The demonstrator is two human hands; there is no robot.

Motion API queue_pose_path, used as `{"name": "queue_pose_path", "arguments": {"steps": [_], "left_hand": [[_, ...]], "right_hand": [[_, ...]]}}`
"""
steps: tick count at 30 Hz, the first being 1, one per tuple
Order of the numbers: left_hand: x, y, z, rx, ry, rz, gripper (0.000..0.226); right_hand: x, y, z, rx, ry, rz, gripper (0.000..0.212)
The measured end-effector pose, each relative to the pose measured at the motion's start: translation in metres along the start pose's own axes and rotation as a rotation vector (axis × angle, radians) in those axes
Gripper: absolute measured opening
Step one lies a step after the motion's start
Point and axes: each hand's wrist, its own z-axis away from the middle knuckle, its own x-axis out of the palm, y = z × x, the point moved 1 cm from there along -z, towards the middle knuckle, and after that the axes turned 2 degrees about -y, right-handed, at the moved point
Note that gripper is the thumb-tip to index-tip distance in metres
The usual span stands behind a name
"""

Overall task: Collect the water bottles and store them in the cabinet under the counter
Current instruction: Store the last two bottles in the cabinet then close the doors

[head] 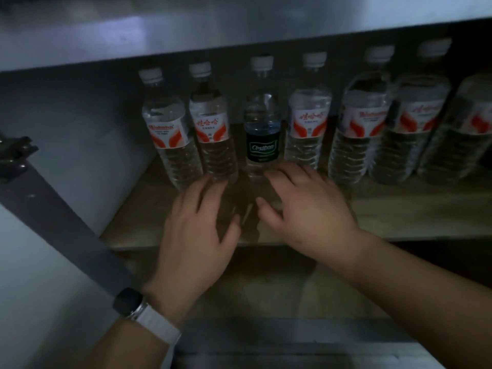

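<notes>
Several clear water bottles stand in a row on the cabinet shelf [399,209] under the counter. Most carry red and white labels, such as the far-left bottle [166,123]; one in the middle has a dark green label [262,134]. My left hand [197,222] rests at the base of the second bottle [213,129], fingers spread. My right hand [303,206] lies flat in front of the green-label bottle's base, fingers apart. Neither hand wraps a bottle. The light is dim and the bottle bases behind my hands are hidden.
The grey counter edge [239,35] overhangs the bottle caps. An open cabinet door [61,222] with a hinge [16,155] slants at the left. A lower shelf [266,283] lies dark below. I wear a watch with a white strap [143,312].
</notes>
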Motion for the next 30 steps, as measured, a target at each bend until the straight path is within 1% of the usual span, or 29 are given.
{"name": "queue_pose_path", "arguments": {"steps": [2, 4, 7, 9, 13, 17, 21, 25, 28, 30], "left_hand": [[0.002, 0.014, 0.004, 0.112, -0.013, -0.061, 0.057], [0.002, 0.027, 0.006, 0.172, -0.032, -0.104, 0.058], [-0.006, 0.053, 0.010, 0.208, -0.106, -0.146, 0.055], [-0.014, 0.072, 0.016, 0.225, -0.177, -0.134, 0.053], [-0.038, 0.105, 0.037, 0.230, -0.337, -0.165, 0.057], [-0.079, 0.140, 0.058, 0.251, -0.449, -0.182, 0.056], [-0.138, 0.178, 0.068, 0.275, -0.553, -0.181, 0.054], [-0.194, 0.215, 0.064, 0.260, -0.619, -0.216, 0.050], [-0.227, 0.239, 0.058, 0.244, -0.671, -0.257, 0.051], [-0.248, 0.255, 0.055, 0.207, -0.690, -0.293, 0.051]], "right_hand": [[-0.008, 0.020, 0.016, -0.022, 0.007, 0.039, 0.048], [-0.018, 0.036, 0.028, -0.042, 0.001, 0.071, 0.049], [-0.036, 0.048, 0.040, -0.065, -0.081, 0.098, 0.054], [-0.053, 0.053, 0.050, -0.046, -0.125, 0.099, 0.055], [-0.088, 0.059, 0.079, -0.038, -0.248, 0.078, 0.053], [-0.132, 0.058, 0.113, -0.009, -0.390, 0.038, 0.052], [-0.191, 0.052, 0.138, -0.024, -0.520, 0.022, 0.052], [-0.259, 0.054, 0.145, -0.009, -0.517, 0.011, 0.051], [-0.307, 0.059, 0.150, -0.014, -0.501, 0.012, 0.050], [-0.336, 0.066, 0.153, -0.003, -0.537, 0.013, 0.050]]}}
